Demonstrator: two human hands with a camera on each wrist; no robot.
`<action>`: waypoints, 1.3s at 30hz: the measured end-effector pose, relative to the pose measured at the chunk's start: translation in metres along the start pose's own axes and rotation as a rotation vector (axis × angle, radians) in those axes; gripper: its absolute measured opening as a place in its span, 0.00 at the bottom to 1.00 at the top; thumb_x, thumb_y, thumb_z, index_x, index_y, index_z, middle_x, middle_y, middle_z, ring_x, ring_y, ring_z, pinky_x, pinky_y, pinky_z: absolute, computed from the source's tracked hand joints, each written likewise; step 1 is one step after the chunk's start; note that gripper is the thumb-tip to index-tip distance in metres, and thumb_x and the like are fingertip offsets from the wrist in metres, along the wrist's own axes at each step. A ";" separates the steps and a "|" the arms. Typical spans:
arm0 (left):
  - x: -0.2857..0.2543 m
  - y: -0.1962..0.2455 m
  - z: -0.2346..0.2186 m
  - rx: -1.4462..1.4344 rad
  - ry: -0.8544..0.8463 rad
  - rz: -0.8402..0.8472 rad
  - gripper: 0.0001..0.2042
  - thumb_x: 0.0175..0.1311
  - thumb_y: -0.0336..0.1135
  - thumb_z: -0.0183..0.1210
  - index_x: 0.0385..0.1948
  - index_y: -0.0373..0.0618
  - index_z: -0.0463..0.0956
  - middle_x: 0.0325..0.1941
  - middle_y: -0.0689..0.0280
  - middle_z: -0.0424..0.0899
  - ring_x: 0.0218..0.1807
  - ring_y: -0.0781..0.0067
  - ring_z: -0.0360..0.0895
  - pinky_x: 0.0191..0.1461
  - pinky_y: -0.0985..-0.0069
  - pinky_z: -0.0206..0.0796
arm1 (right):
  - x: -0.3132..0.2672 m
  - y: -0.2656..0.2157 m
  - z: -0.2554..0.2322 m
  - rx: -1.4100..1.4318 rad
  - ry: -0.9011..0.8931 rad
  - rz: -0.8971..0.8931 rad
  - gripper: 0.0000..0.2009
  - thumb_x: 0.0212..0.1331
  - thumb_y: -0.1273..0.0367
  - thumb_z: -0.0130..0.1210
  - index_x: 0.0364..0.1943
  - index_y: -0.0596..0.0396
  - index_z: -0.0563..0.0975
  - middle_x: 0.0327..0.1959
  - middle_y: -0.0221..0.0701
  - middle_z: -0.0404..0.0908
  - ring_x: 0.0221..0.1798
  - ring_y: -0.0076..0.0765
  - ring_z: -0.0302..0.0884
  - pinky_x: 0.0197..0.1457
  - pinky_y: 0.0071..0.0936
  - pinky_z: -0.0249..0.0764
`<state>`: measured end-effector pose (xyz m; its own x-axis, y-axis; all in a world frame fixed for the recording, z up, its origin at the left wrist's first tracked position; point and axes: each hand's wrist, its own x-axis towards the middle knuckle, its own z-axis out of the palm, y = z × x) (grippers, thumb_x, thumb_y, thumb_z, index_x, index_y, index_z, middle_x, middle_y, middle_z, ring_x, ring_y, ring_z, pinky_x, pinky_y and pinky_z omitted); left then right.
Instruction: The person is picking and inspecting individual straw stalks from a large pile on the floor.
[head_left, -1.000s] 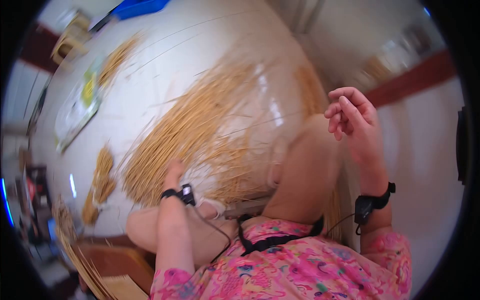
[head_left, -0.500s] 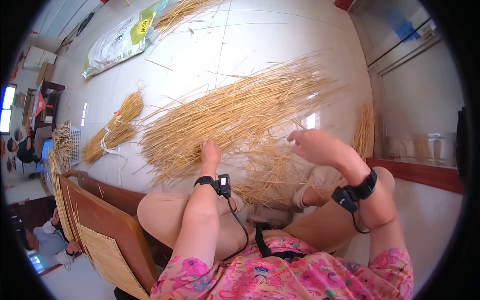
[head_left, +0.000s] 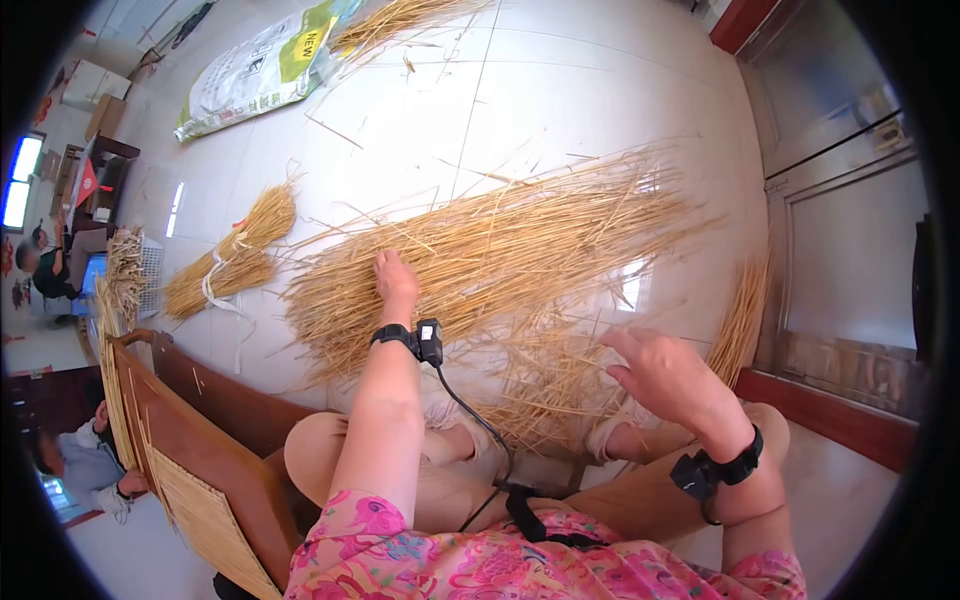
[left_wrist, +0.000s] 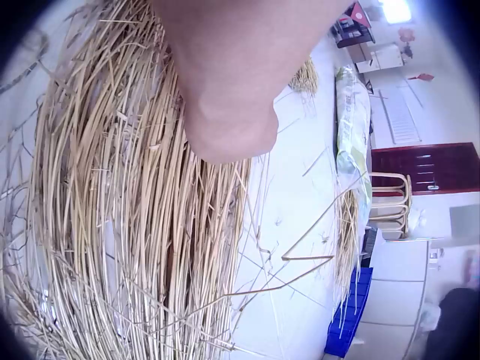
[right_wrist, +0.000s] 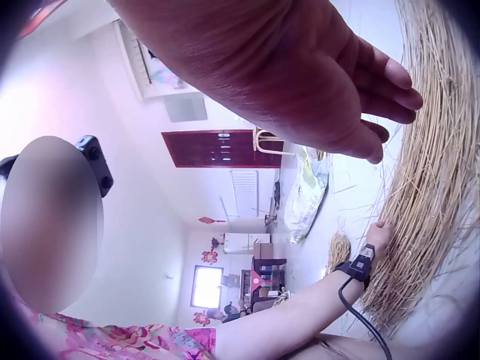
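Note:
A broad pile of loose golden straw stalks lies spread across the floor in the head view. My left hand is down on its left part, with curled fingers gripping straw near the far edge; the fingertips are hidden among the stalks. From the left wrist, the rounded back of that hand shows over the straw. My right hand hovers over the near right side, fingers loosely bent and holding nothing. The right wrist view shows its separated fingers.
A tied straw bundle with a white strip lies at the left. Beyond it are a printed plastic sack and more straw. A wooden chair stands close on the left, and a metal-framed door on the right. Other people sit farther left.
My right hand has come down from its raised position at the right toward the straw. The left hand has shifted from the near side of the pile to its far edge. The head view has turned.

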<state>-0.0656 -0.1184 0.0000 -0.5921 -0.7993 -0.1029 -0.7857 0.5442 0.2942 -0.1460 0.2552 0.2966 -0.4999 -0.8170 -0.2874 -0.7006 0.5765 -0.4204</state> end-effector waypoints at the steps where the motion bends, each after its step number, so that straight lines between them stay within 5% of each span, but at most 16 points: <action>1: 0.005 0.000 0.001 0.040 -0.028 -0.011 0.14 0.55 0.27 0.55 0.43 0.42 0.68 0.52 0.56 0.66 0.58 0.55 0.63 0.57 0.65 0.63 | 0.001 -0.001 0.000 -0.003 -0.015 0.006 0.12 0.53 0.67 0.56 0.40 0.56 0.73 0.29 0.38 0.77 0.35 0.45 0.77 0.38 0.36 0.74; 8: 0.025 0.009 -0.004 0.019 0.024 0.225 0.11 0.56 0.28 0.55 0.41 0.42 0.69 0.50 0.59 0.67 0.55 0.56 0.66 0.55 0.63 0.65 | 0.011 -0.003 -0.001 -0.017 -0.004 -0.010 0.12 0.52 0.68 0.56 0.39 0.56 0.72 0.28 0.38 0.76 0.36 0.44 0.76 0.39 0.35 0.74; 11: 0.026 0.027 -0.019 0.042 -0.080 0.219 0.12 0.57 0.29 0.56 0.43 0.44 0.69 0.51 0.59 0.67 0.56 0.58 0.65 0.55 0.63 0.65 | 0.013 -0.004 -0.002 -0.019 -0.011 -0.011 0.12 0.52 0.68 0.56 0.39 0.56 0.72 0.28 0.38 0.76 0.36 0.44 0.76 0.39 0.35 0.74; 17: 0.031 0.015 -0.002 0.070 0.044 0.132 0.14 0.51 0.26 0.58 0.41 0.47 0.70 0.47 0.58 0.68 0.53 0.56 0.67 0.52 0.62 0.66 | 0.014 -0.004 -0.001 -0.020 -0.023 -0.006 0.11 0.52 0.68 0.56 0.37 0.56 0.71 0.28 0.38 0.76 0.35 0.45 0.77 0.39 0.36 0.74; 20: 0.025 -0.001 0.003 0.023 -0.080 0.445 0.12 0.53 0.28 0.57 0.40 0.48 0.71 0.48 0.59 0.68 0.54 0.55 0.67 0.52 0.62 0.66 | 0.013 -0.005 0.001 -0.015 -0.012 -0.003 0.10 0.52 0.69 0.56 0.37 0.56 0.71 0.29 0.39 0.77 0.36 0.45 0.76 0.40 0.36 0.74; 26: 0.014 -0.003 0.030 0.075 -0.212 0.259 0.07 0.55 0.28 0.55 0.35 0.45 0.76 0.53 0.59 0.70 0.57 0.57 0.67 0.53 0.63 0.68 | 0.013 -0.006 0.001 -0.016 -0.019 -0.004 0.08 0.52 0.69 0.55 0.34 0.56 0.71 0.28 0.38 0.77 0.37 0.46 0.76 0.40 0.37 0.74; 29: 0.012 -0.005 0.026 0.115 -0.121 0.433 0.05 0.54 0.27 0.55 0.31 0.44 0.77 0.48 0.59 0.72 0.53 0.57 0.69 0.52 0.62 0.68 | 0.011 -0.003 0.003 -0.030 -0.014 -0.005 0.07 0.52 0.69 0.54 0.33 0.57 0.71 0.28 0.39 0.76 0.36 0.45 0.77 0.39 0.37 0.74; 35: 0.016 0.019 -0.048 -0.105 -0.178 0.613 0.01 0.52 0.28 0.57 0.25 0.43 0.76 0.38 0.60 0.75 0.47 0.57 0.70 0.48 0.63 0.66 | 0.006 0.002 0.003 -0.037 0.034 -0.032 0.07 0.53 0.69 0.53 0.31 0.58 0.72 0.26 0.40 0.76 0.33 0.46 0.77 0.36 0.39 0.75; 39: 0.010 0.042 -0.113 0.032 -0.160 0.768 0.03 0.52 0.29 0.58 0.28 0.44 0.74 0.35 0.61 0.76 0.44 0.57 0.72 0.48 0.64 0.64 | 0.004 0.003 0.004 -0.038 0.051 -0.062 0.08 0.53 0.69 0.53 0.31 0.60 0.72 0.26 0.43 0.77 0.33 0.48 0.78 0.36 0.39 0.75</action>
<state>-0.0844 -0.1327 0.1181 -0.9884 -0.1509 -0.0179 -0.1490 0.9385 0.3114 -0.1482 0.2542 0.2908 -0.4790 -0.8505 -0.2173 -0.7496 0.5251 -0.4029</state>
